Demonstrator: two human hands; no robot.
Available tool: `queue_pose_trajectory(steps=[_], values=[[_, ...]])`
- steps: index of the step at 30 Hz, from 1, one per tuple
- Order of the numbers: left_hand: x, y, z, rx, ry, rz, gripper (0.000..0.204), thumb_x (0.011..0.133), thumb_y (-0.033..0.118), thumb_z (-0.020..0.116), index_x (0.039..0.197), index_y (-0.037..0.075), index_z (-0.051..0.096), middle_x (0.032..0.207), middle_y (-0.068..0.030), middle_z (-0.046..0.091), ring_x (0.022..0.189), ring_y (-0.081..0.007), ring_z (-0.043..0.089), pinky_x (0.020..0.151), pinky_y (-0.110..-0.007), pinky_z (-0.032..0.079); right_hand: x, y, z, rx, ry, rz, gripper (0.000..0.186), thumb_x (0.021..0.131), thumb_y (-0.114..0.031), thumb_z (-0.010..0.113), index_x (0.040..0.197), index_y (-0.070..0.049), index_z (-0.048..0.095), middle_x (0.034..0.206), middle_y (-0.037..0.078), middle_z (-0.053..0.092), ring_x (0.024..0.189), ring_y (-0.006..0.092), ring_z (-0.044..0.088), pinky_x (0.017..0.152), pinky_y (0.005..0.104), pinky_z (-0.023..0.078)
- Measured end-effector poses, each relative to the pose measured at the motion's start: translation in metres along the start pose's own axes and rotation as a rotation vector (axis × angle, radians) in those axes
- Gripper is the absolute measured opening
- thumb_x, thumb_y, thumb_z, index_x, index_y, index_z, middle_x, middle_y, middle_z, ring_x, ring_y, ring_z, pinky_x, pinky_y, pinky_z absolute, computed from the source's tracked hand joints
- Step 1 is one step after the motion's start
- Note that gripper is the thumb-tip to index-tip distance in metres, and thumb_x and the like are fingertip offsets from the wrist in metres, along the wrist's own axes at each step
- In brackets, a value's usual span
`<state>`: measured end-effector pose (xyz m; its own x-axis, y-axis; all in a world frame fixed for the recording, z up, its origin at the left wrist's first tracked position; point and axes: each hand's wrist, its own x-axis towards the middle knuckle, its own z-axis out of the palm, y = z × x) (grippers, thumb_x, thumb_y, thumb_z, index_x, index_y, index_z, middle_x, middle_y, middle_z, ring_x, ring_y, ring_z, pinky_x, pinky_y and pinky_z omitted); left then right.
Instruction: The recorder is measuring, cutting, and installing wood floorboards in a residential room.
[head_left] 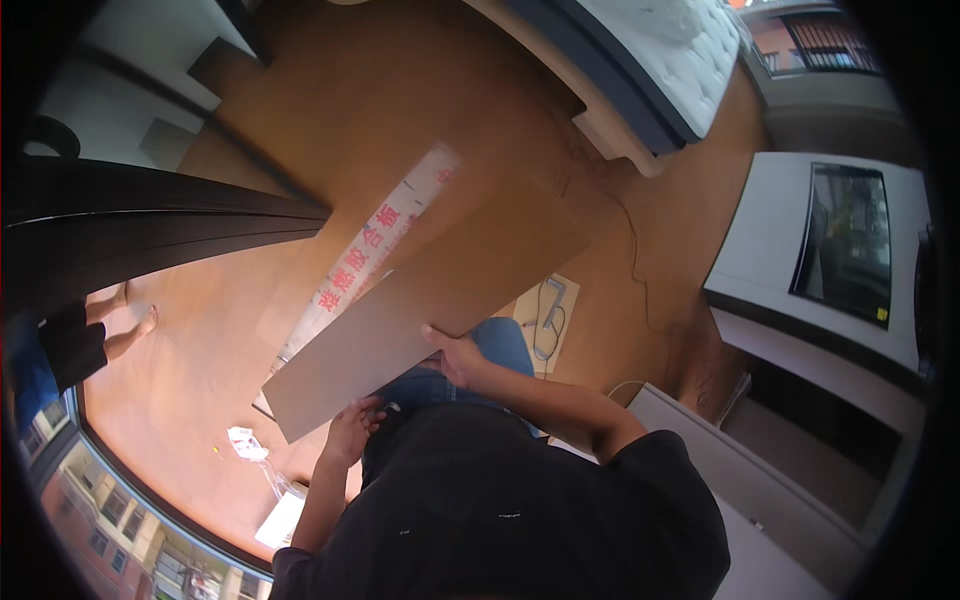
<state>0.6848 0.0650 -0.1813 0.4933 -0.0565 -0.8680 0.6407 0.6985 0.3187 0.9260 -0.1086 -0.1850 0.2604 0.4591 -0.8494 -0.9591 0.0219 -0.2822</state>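
A long, flat brown board point(400, 300) slants across the space in front of me, its far end up and to the right. My right hand point(455, 358) grips its near long edge, thumb on the upper face and the other fingers mostly hidden beneath. Close to the same edge, towards the board's left end, is my left hand point(352, 430). Its fingers are curled together near my lap; whether they hold something small is hidden. Beyond the board, a whitish strip with red printing point(372, 238) lies along the wooden floor.
A grey tool with a cable point(552, 303) rests on a light sheet at right. Further right stands a white cabinet point(760, 240) with a dark glass panel. A mattress point(680, 70) is at the back. Another person's legs point(120, 328) show at left, near a dark panel point(170, 215).
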Motion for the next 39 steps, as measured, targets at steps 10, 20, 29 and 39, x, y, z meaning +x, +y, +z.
queue_pose_trajectory(steps=[10,20,29,39], values=[[0.196,-0.017,0.161,-1.046,0.383,0.62,0.042,0.108,0.034,0.053,0.139,0.006,0.052,0.136,-0.0083,0.06,0.131,-0.0218,0.054,0.116,-0.041,0.042,0.082,-0.158,-0.089,-0.144,-0.16,0.212,0.034,0.102,-0.022,0.064,0.132,-0.01,0.053,0.127,0.007,0.063,0.116,0.0237,0.065,0.102,0.0471,0.055],[0.442,-0.092,0.107,-1.222,0.555,0.643,0.038,0.099,0.022,0.069,0.133,0.011,0.056,0.125,-0.0013,0.067,0.12,-0.0181,0.064,0.109,-0.039,0.05,0.333,-0.315,-0.319,-0.309,0.108,-0.013,0.042,0.102,-0.027,0.065,0.135,-0.01,0.045,0.122,0.01,0.059,0.114,0.031,0.061,0.1,0.0469,0.056],[0.755,-0.147,-0.061,-1.268,0.542,0.687,0.028,0.1,0.021,0.068,0.126,0.014,0.061,0.121,-0.0004,0.068,0.117,-0.0182,0.063,0.106,-0.038,0.051,0.656,-0.255,-0.369,-0.559,0.242,-0.176,0.041,0.103,-0.026,0.065,0.133,-0.007,0.046,0.123,0.01,0.057,0.107,0.0328,0.064,0.092,0.0432,0.059],[0.889,-0.176,-0.143,-1.225,0.567,0.762,0.033,0.103,0.025,0.064,0.132,0.012,0.059,0.131,-0.0007,0.064,0.127,-0.0175,0.058,0.113,-0.036,0.045,0.806,-0.209,-0.419,-0.543,0.104,-0.214,0.034,0.105,-0.029,0.061,0.131,-0.01,0.05,0.118,0.008,0.062,0.105,0.0252,0.066,0.093,0.0384,0.056]])
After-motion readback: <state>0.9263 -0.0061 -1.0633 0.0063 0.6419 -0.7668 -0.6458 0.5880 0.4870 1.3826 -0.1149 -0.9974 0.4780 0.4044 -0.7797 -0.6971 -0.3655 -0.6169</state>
